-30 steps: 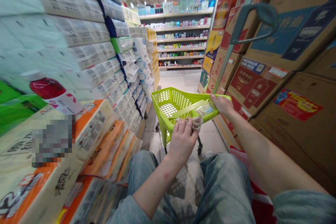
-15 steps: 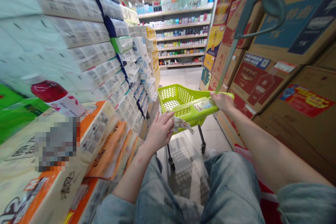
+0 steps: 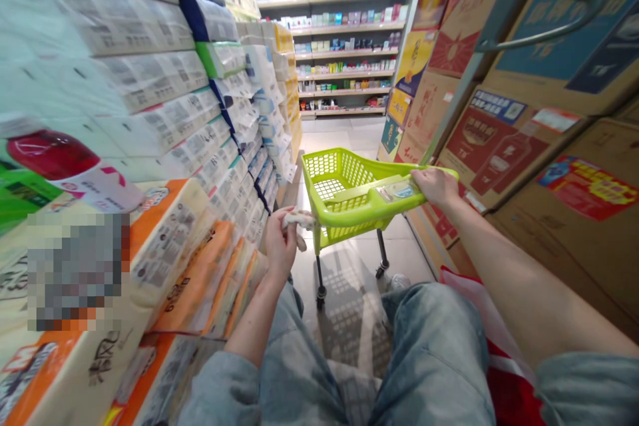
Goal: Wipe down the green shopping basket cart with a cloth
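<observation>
A small lime-green shopping cart [image 3: 349,213] stands on thin dark legs in front of my knees. My right hand [image 3: 435,185] is closed on the right end of its rim, beside a label on the handle bar. Just left of the cart, my left hand [image 3: 282,239] is closed on a crumpled whitish cloth [image 3: 298,218], part of which hangs by the cart's left corner. To the left, a bottle with red liquid [image 3: 64,163] lies tilted on stacked orange and cream tissue packs [image 3: 170,239].
Tissue packs [image 3: 144,73] are piled high on the left. Cardboard cartons [image 3: 544,146] line the right, with a grey handle [image 3: 544,0] before them. Shelves of small goods [image 3: 344,53] stand at the end of the aisle. A red bag [image 3: 509,373] is by my right leg.
My left hand has moved left and off the cart's handle with the cloth. My right hand stays on the rim. The view has shifted, and the bottle appears nearer the left edge.
</observation>
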`<state>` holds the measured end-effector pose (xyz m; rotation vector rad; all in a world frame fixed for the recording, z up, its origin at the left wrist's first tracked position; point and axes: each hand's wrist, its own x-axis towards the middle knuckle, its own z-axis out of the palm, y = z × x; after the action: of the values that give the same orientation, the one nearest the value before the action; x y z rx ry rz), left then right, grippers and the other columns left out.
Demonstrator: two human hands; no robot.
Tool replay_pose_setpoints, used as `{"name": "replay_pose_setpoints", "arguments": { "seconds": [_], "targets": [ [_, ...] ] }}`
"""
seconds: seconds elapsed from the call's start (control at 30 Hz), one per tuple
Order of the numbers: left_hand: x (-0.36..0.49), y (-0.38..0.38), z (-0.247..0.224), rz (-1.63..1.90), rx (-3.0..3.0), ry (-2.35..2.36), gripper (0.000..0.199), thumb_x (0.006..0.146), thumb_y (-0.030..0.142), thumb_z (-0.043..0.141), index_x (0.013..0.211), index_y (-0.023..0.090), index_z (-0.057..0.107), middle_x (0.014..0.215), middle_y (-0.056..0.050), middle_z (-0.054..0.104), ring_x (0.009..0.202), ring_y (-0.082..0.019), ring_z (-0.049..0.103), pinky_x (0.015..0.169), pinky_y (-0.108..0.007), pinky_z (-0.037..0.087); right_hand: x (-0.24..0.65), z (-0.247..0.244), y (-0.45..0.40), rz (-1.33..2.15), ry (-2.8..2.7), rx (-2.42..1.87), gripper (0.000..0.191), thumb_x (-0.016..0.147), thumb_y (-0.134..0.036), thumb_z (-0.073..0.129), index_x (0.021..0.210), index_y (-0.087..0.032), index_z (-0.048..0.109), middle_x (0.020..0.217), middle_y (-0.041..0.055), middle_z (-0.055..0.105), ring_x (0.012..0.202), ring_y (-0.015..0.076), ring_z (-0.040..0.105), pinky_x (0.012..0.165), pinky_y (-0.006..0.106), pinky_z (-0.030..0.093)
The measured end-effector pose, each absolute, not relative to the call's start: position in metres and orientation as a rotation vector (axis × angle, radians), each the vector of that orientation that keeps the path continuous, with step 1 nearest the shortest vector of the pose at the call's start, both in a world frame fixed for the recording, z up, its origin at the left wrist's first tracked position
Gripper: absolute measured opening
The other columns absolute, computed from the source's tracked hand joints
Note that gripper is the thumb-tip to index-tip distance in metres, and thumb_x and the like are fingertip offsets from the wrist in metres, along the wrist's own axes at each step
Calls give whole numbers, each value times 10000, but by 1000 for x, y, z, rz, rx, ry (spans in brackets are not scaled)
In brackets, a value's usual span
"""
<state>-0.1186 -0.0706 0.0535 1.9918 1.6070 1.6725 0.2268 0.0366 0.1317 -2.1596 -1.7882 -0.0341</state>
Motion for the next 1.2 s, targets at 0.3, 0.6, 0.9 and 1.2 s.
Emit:
{"name": "replay_pose_setpoints", "arguments": {
  "seconds": [0.3,0.6,0.9,1.2],
  "targets": [
    [-68,-57,120,1124,2438,1274,285,914,318,347,779,173,553,773,-28,585,762,-142,543,685,-249,407,227,130,41,-64,-1807,-2165,518,866,-436,294,772,-135,705,842,154,686,865,280,611,694,323,407],
    [-40,-55,142,647,2509,1408,438,911,405,260,720,187,589,665,-9,591,620,-134,517,567,-237,306,245,129,42,-51,-1871,-2131,543,886,-438,255,799,-146,704,827,117,689,806,230,617,643,285,398],
    [-19,-31,153,56,2353,1349,397,835,390,322,776,181,655,824,-53,677,721,-185,585,612,-262,380,228,156,23,-513,-2197,-1942,438,896,-371,331,768,-138,680,886,135,682,941,255,548,827,376,319],
    [0,-25,135,386,2448,1433,408,892,322,256,843,158,627,920,-85,667,829,-188,594,725,-281,421,164,145,-12,-386,-2215,-1706,458,904,-398,331,729,-180,693,795,81,703,785,194,599,726,295,325]
  ]
}}
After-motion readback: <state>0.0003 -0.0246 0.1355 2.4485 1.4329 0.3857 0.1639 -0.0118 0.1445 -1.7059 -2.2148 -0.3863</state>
